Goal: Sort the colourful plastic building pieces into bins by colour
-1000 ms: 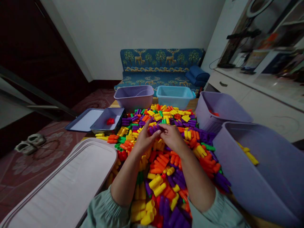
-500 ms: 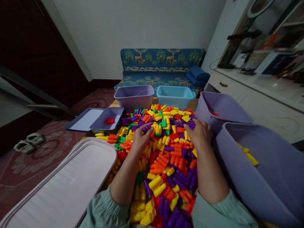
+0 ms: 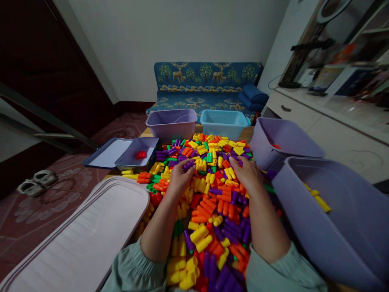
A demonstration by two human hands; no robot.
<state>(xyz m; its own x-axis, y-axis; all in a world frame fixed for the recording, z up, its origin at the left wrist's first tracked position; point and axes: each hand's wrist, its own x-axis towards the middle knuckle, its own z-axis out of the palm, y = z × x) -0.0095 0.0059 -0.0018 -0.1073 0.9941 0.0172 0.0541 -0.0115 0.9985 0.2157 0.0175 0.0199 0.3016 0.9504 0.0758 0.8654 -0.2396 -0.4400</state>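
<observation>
A broad pile of plastic bullet-shaped building blocks (image 3: 204, 209) in yellow, orange, purple, red and green covers the table. My left hand (image 3: 180, 178), at the pile's left-middle, pinches a purple block (image 3: 188, 165) between thumb and fingers. On the other side, my right hand (image 3: 249, 175) reaches into the pile with thumb and fingers apart. Purple blocks lie at its fingertips, and a yellow block (image 3: 230, 173) is just beside the thumb. The undersides of the right fingers are hidden.
Behind the pile stand a purple bin (image 3: 172, 123) and a light blue bin (image 3: 224, 123). At right are a purple bin (image 3: 261, 140) with red pieces and a larger one (image 3: 343, 227) with yellow blocks. At left are a tin (image 3: 136, 162) holding red pieces and stacked white lids (image 3: 91, 231).
My right hand has shifted a little left across the pile, disturbing blocks near its fingers. My left hand stays almost in place with the purple block.
</observation>
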